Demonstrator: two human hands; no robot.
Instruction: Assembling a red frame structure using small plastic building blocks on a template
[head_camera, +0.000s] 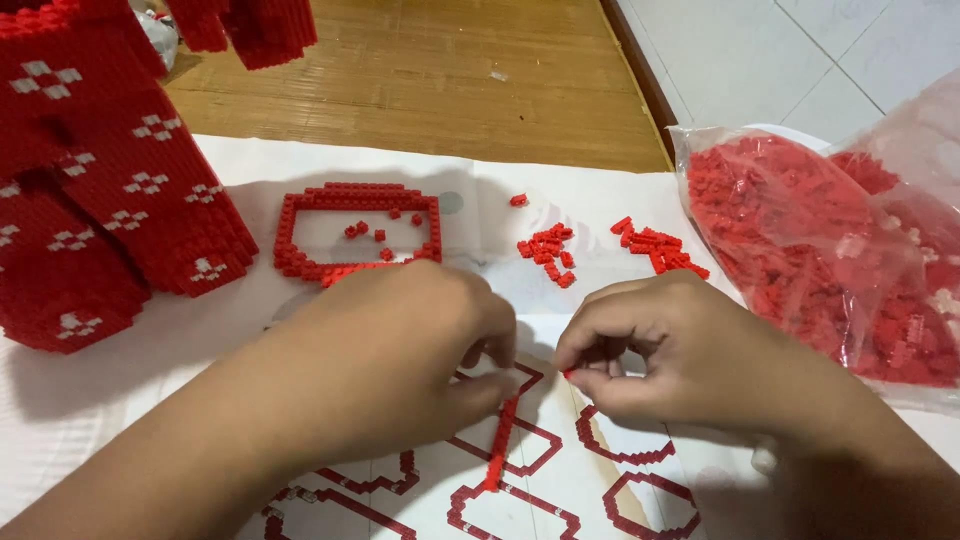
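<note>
My left hand (400, 345) pinches the top end of a thin strip of small red bricks (499, 445) that hangs down over a printed sheet (520, 500) of red outline shapes. My right hand (680, 350) is closed beside it, with a tiny red brick (569, 373) pinched at its fingertips close to the strip's top. Just beyond my left hand lies a red brick ring frame (358, 228) with a few loose bricks inside it.
A large red brick model with white patterns (100, 180) stands at the left. Two small heaps of loose red bricks (548, 250) (655, 247) lie beyond my hands. A clear bag full of red bricks (830, 250) sits at the right. A wooden mat (430, 80) lies beyond the white sheet.
</note>
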